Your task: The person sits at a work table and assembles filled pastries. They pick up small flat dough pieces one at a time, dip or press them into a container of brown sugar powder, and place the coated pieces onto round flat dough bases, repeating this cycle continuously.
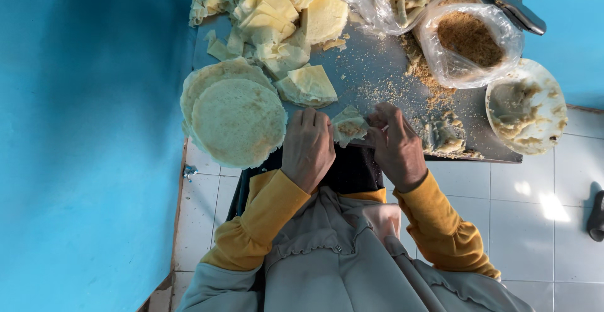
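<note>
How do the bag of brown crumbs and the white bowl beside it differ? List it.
1. The bag of brown crumbs is clear, soft plastic; the white bowl is rigid and opaque.
2. The bag holds a heap of dry brown crumbs; the bowl holds only smears of pale paste.
3. The bag sits fully on the grey board; the bowl overhangs its right edge.
Both are open on top.

There is one view only, from a camera on the person's head. It looks straight down, quite near, on the desk and the tiled floor.
</note>
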